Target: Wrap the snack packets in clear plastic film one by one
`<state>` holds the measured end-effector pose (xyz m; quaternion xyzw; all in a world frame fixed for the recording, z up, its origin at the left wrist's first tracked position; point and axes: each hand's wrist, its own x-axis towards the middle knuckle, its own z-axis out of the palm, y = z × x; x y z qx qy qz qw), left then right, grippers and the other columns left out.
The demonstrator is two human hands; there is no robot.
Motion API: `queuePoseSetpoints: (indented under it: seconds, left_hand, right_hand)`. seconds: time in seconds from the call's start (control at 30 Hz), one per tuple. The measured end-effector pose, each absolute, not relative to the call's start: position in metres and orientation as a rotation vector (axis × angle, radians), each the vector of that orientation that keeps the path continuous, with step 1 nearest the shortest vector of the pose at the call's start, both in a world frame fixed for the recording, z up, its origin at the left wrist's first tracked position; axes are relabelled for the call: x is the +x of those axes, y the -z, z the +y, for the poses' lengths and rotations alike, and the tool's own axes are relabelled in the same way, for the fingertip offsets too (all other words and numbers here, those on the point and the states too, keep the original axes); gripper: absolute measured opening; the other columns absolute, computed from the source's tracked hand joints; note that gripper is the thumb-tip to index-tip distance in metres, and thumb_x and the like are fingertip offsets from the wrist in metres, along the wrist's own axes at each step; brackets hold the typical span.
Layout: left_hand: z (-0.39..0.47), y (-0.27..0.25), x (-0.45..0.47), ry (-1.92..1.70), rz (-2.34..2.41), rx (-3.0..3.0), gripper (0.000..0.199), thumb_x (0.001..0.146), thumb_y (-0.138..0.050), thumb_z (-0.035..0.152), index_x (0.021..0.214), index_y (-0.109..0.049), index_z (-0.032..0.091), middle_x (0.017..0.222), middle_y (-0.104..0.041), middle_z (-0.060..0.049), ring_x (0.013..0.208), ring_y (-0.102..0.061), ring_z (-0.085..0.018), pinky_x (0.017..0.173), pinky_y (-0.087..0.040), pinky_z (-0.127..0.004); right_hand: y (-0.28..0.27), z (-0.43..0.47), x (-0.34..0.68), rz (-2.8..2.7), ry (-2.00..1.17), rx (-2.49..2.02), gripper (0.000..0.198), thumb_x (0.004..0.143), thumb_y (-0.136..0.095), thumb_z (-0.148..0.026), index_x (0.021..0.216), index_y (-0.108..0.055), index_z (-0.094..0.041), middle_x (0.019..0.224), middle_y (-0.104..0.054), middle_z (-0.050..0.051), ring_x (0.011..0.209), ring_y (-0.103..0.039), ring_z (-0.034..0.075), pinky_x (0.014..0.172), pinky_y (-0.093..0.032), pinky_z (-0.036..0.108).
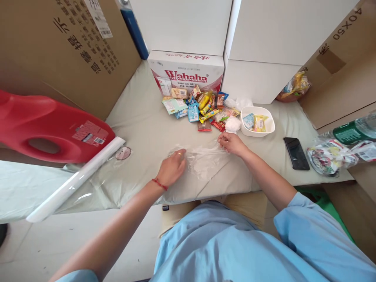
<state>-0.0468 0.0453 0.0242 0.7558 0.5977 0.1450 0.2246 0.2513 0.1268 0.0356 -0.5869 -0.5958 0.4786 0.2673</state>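
Note:
A thin clear plastic bag (205,161) lies crumpled and partly stretched out on the cloth-covered table, between my two hands. My left hand (172,167), with a ring and a red bracelet, is closed on the bag's left end; its fingertips are mostly hidden. At the bag's upper right corner, my right hand (232,144) pinches the plastic between thumb and fingers. Just beyond the right hand sit a white crumpled bundle (233,124) and a heap of packaged snacks (202,105). A white plastic bowl (273,127) holds a blue packet (249,121) and a yellow one (259,123).
A Wahaha carton (188,70) stands behind the snacks. To the left are a red jug (58,125) and a white roll (76,178). A phone (296,153), a wrapped bundle (326,158) and a green-labelled bottle (354,131) lie at right. The table's front edge is near me.

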Motion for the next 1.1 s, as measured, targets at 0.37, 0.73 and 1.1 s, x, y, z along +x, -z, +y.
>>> queuePoseSetpoints:
  seconds: [0.37,0.73,1.1]
  left_hand:
    - [0.024,-0.029,-0.037,-0.239,1.789,1.987,0.085,0.085,-0.066,0.033,0.164,-0.032,0.025,0.164,-0.043,-0.019,0.134,-0.06,-0.039,0.101,-0.055,-0.05]
    - [0.022,-0.085,-0.08,-0.661,2.203,1.861,0.041,0.088,-0.063,0.034,0.126,-0.068,0.018,0.134,-0.068,-0.016,0.085,-0.07,-0.026,0.082,-0.056,-0.043]
    - [0.055,-0.065,-0.037,-0.113,1.089,2.28,0.019,0.086,-0.048,0.017,0.085,-0.067,0.02,0.103,-0.075,-0.006,0.084,-0.071,-0.02,0.084,-0.055,-0.035]
  right_hand:
    - [-0.051,0.019,0.221,-2.369,-0.288,-1.16,0.04,0.099,-0.062,-0.032,0.138,-0.063,-0.023,0.143,-0.06,0.017,0.132,-0.055,0.033,0.112,-0.049,0.055]
    - [-0.011,-0.029,0.232,-2.674,-0.567,-0.98,0.039,0.104,-0.056,-0.025,0.141,-0.065,-0.022,0.16,-0.051,0.012,0.152,-0.043,0.026,0.124,-0.04,0.049]
    - [-0.011,-0.029,0.271,-2.667,-0.633,-1.03,0.046,0.095,-0.057,-0.008,0.137,-0.068,-0.023,0.162,-0.048,0.015,0.151,-0.044,0.028,0.121,-0.042,0.055]
